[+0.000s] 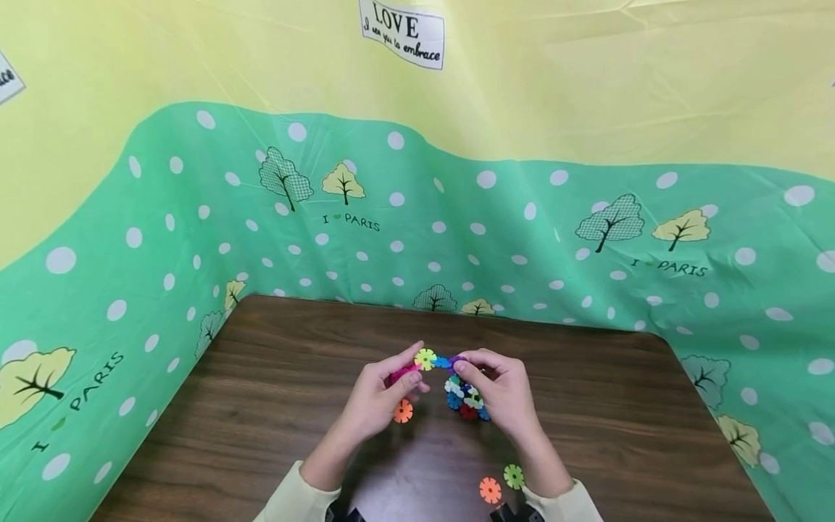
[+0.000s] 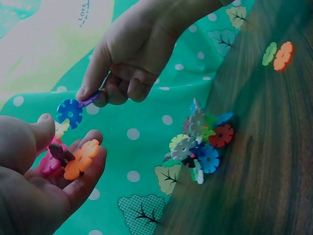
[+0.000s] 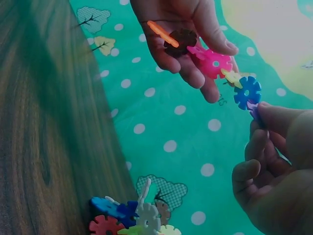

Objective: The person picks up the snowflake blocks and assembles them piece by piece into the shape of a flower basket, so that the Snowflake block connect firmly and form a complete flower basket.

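A short chain of notched plastic snowflake discs stretches between both hands above the table. My left hand grips it at the pink disc, thumb on one side and fingers on the other. A brown disc and an orange disc continue past the pink one, over the fingers. Between the hands come a yellow disc and a blue disc. At the other end, my right hand pinches the purple disc between thumb and fingers; it links to the blue disc's edge.
On the brown wooden table, a cluster of many-coloured joined discs sits beside the right hand. A loose orange disc and a green disc lie near the right forearm. Green and yellow printed cloth surrounds the back and sides.
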A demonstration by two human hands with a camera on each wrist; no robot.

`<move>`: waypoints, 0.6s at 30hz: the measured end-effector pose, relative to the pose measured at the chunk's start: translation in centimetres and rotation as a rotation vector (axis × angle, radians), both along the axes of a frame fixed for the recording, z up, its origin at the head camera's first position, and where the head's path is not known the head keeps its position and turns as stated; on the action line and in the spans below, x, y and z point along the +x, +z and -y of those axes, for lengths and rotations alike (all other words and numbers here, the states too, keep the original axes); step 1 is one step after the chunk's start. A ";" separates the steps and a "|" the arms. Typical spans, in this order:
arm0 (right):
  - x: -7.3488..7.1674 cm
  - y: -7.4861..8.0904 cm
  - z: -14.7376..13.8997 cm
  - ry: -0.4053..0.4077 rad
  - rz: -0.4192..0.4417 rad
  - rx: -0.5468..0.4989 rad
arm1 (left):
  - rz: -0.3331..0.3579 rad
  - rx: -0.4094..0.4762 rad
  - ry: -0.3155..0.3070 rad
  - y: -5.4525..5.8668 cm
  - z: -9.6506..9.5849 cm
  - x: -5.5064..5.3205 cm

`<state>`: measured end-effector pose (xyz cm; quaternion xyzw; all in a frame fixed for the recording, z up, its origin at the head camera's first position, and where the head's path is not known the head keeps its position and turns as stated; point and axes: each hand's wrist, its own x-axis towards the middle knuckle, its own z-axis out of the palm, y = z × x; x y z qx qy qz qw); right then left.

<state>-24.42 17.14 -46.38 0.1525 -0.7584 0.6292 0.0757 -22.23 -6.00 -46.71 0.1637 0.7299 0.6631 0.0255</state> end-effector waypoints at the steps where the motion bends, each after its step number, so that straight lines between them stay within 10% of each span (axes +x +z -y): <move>1: 0.0 0.0 0.0 -0.006 0.000 0.001 | 0.002 0.009 0.001 -0.1 -0.1 0.0; 18: -0.2 -0.2 -0.4 0.016 -0.009 0.060 | 0.032 0.055 0.018 -0.9 -0.8 0.0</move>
